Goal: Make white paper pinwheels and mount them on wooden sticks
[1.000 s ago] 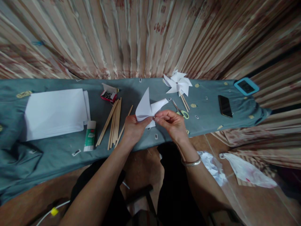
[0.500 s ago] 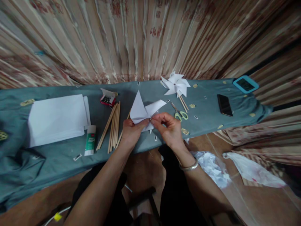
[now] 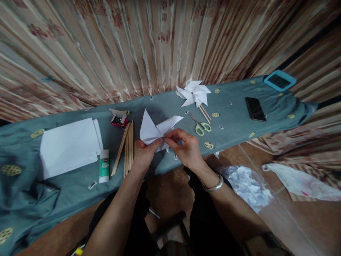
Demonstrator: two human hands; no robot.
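A folded white paper pinwheel [image 3: 150,128] is held over the near edge of the blue-grey cloth-covered table [image 3: 234,121]. My left hand [image 3: 142,153] grips it from below and behind. My right hand [image 3: 185,149], with a metal bangle on the wrist, pinches the paper at its centre with thumb and fingertips. Two paper blades stick up and to the right above my fingers. A bundle of wooden sticks [image 3: 126,145] lies just left of my left hand.
A finished white pinwheel [image 3: 194,93] on a stick, green-handled scissors [image 3: 199,125], a small red box [image 3: 118,119], a glue stick [image 3: 104,165], a stack of white paper [image 3: 69,146], a black phone [image 3: 255,108] and a blue-framed device [image 3: 279,80] lie on the table. Crumpled paper [image 3: 247,185] lies on the floor.
The view has tilted and shifted, so the table now slopes. Both hands with the paper pinwheel have drifted slightly left; the grip is unchanged.
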